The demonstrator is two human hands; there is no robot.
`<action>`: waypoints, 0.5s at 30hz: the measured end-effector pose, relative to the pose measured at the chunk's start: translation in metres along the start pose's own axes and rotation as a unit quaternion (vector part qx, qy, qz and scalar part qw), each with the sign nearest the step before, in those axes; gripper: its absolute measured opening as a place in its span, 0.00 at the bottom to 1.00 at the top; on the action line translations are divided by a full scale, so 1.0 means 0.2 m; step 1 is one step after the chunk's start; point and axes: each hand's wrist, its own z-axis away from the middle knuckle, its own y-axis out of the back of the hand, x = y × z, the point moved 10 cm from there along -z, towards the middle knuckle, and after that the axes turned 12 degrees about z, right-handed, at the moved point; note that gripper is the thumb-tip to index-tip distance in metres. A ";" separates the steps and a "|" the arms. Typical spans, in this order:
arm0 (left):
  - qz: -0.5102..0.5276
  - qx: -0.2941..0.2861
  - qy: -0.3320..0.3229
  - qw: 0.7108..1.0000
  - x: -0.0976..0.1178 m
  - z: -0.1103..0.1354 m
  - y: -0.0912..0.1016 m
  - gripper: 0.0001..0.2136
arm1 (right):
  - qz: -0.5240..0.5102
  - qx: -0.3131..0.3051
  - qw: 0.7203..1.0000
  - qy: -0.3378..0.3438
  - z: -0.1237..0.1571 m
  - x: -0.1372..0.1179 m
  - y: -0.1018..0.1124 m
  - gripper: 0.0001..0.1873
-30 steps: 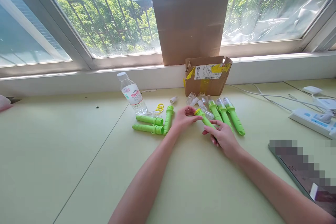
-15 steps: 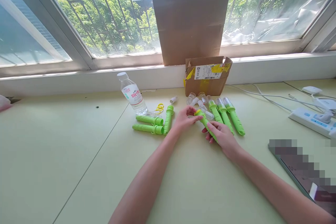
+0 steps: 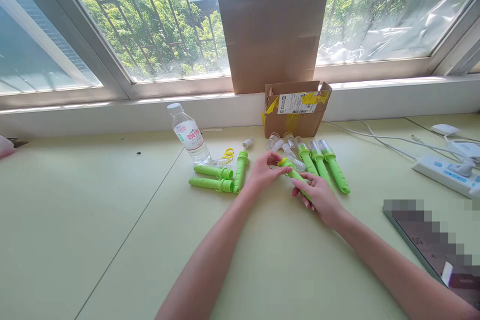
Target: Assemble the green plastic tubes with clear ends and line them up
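My right hand [image 3: 318,197] is wrapped round the shaft of a green plastic tube [image 3: 293,173] held just above the table. My left hand [image 3: 263,172] pinches the tube's threaded top end, where a yellow ring shows. Three finished green tubes with clear caps [image 3: 324,162] lie side by side just right of my hands. Three bare green tubes [image 3: 217,178] lie to the left. Loose clear caps [image 3: 279,141] and yellow rings [image 3: 228,154] sit behind my hands.
A water bottle [image 3: 187,133] stands at the back left of the parts. A small cardboard box [image 3: 294,110] rests against the window sill. A white power strip [image 3: 446,172] with cables lies at the right, and a dark flat device [image 3: 435,240] at the near right.
Both hands stay on the green tube; the right hand has shifted its grip slightly along the shaft and the left fingers have turned a little at the top end.
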 end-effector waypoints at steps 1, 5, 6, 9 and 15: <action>0.002 -0.003 0.002 1.000 0.00 0.00 0.00 0.21 | -0.006 0.003 1.000 -0.004 0.00 0.00 0.00 0.20; 0.015 -0.037 0.006 0.999 0.01 0.00 -0.03 0.21 | -0.032 0.019 0.999 -0.007 0.00 0.01 0.01 0.20; 0.019 -0.042 0.009 0.999 0.01 0.00 -0.03 0.21 | -0.039 0.021 0.999 -0.005 0.00 0.01 0.01 0.20; 0.030 -0.034 0.026 0.999 -0.03 0.00 -0.02 0.21 | -0.053 0.016 0.998 0.002 0.00 0.01 0.01 0.19; 0.006 0.000 0.012 1.000 -0.05 -0.01 0.01 0.20 | -0.066 -0.055 0.996 0.008 -0.03 0.00 -0.01 0.19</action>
